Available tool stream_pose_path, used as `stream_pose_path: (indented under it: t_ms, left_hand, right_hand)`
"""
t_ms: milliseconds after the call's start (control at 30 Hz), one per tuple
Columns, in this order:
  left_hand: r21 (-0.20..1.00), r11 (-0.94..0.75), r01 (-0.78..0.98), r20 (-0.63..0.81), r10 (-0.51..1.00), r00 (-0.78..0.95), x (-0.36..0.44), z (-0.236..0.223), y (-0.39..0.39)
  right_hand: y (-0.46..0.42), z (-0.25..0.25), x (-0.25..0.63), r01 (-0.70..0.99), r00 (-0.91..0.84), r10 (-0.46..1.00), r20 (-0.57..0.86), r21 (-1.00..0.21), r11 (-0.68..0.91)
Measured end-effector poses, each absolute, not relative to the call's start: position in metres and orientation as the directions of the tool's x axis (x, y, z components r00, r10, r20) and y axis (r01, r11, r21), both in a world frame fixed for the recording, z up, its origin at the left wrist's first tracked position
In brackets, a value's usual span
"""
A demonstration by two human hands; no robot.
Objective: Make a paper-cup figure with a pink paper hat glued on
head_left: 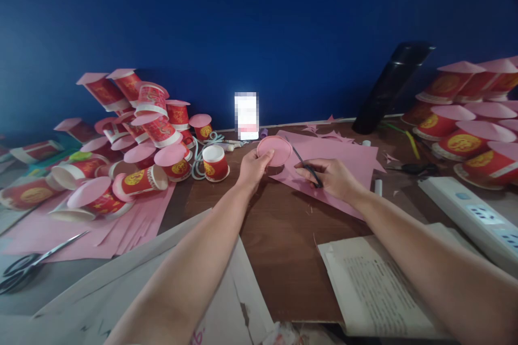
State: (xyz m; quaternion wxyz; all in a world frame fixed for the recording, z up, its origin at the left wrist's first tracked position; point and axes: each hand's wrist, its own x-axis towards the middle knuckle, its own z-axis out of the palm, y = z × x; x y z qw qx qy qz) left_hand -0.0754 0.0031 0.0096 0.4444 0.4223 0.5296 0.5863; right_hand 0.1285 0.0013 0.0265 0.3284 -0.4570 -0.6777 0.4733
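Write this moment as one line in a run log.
left hand: holding round pink piece | right hand: holding scissors | pink sheet: on table, beneath scissors | red cup: upright, beside left hand

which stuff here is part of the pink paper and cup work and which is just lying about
Part of the work, it seems:
- pink disc, in the left hand
- black-handled scissors, in the right hand
- large pink sheet
- red cup without a pink top

Just lying about, apparently:
- black bottle
- power strip
- lit screen
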Motion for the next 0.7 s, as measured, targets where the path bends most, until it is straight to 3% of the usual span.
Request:
stream_pose_path:
  t_ms: [700]
  left_hand:
    - [0.980,-0.038,-0.196,-0.004,0.977,-0.214,-0.0744,0.0083,0.0052]
  right_hand:
    - [-0.0021,0.0253,0.1251,0.330,-0.394,0.919,0.013,-0.931,0.154]
